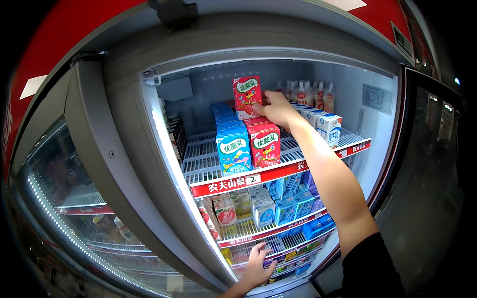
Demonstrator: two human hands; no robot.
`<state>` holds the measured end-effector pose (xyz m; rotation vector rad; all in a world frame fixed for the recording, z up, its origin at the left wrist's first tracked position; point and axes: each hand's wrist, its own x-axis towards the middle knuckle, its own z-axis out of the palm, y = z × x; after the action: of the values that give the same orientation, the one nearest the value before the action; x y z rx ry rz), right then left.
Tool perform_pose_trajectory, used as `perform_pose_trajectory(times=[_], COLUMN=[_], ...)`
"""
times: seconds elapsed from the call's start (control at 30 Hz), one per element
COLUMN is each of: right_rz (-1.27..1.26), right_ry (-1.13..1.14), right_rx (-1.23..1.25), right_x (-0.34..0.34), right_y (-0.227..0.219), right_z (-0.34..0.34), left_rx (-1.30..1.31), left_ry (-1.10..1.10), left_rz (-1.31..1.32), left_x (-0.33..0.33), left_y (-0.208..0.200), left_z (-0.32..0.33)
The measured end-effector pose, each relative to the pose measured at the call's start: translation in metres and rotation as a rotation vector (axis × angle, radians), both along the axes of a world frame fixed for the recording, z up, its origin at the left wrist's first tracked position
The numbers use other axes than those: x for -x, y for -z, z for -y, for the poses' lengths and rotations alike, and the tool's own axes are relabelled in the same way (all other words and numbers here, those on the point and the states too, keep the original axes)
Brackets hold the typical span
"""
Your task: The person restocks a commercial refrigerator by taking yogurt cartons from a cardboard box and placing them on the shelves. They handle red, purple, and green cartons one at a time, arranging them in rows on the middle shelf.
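My right hand (276, 108) reaches into an upright fridge and grips a red drink carton (247, 98) by its right side. The carton is upright, above the row of matching red cartons (265, 144) on the top shelf. Left of that row stands a row of blue cartons (233, 150). My left hand (258, 264) is low in front of the lower shelves, fingers spread and holding nothing. Part of my right fingers is hidden behind the carton.
White-and-blue milk cartons (329, 130) and small bottles (318, 95) stand on the top shelf's right. A red shelf-edge strip (288, 169) runs along the front. Lower shelves hold more cartons (262, 210). A grey-framed fridge door (119, 169) is at left; a dark open door (422, 164) at right.
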<state>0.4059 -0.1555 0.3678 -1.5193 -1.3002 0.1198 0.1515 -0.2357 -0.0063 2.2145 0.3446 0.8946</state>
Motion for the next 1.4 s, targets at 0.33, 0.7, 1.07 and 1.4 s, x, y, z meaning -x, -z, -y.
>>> perform_pose_trajectory(times=[0.33,0.7,1.07,1.4], right_rz=[-0.086,0.035,-0.864,-0.691], right_ry=[-0.135,0.005,0.240,0.548], right_rx=[-0.086,-0.871,0.227,0.249], right_x=[-0.007,0.055,0.188,0.153], right_y=[0.013,0.091,0.463,0.538], right_z=[-0.001,0.152,0.348,0.393], left_rx=[0.309,0.482,0.569,0.487], left_ry=[0.101,0.204,0.687,0.754], left_rz=[-0.256,-0.264,-0.590,-0.783], left_x=[0.024,0.041,0.021,0.001], left_y=[0.120,0.151,0.147,0.154], left_z=[0.032,0.061,0.123,0.183])
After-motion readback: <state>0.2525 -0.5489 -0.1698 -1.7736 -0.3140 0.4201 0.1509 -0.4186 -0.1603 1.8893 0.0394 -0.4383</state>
